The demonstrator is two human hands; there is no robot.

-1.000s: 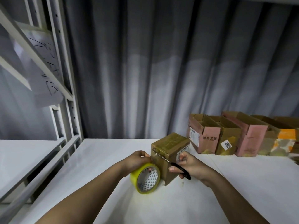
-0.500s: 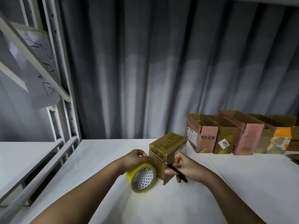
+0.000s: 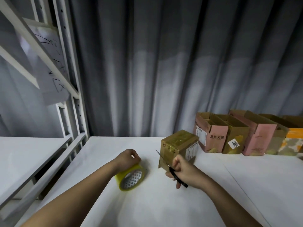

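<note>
Head view, starting at your left: a grey shelf frame (image 3: 70, 89) carrying a handwritten paper sheet (image 3: 50, 76) stands at ten o'clock, well apart from the work. Your left hand (image 3: 127, 158) is down on the white tabletop (image 3: 164, 202), fingers curled over the top of the yellow tape roll (image 3: 131, 177) and gripping it. The roll stands on its edge with its open core facing you. A bare strip of table separates the roll from the sealed cardboard box (image 3: 178, 148), which lies at three o'clock from it.

Your right hand (image 3: 185, 167) is wrapped round the black handles of the scissors (image 3: 177, 177), close against the box's near face. Mind this relation: the box sits at twelve o'clock from your right hand, touching or nearly so. The scissors' long axis runs from five o'clock up to eleven, with the tip just off the box's near-left corner. The blades look closed, though they are too thin to be sure. Your right hand is much the nearer to the box, so any work on its tape likely falls to it.

A row of open cartons (image 3: 237, 136) lines the curtain (image 3: 164, 63) at two o'clock.
</note>
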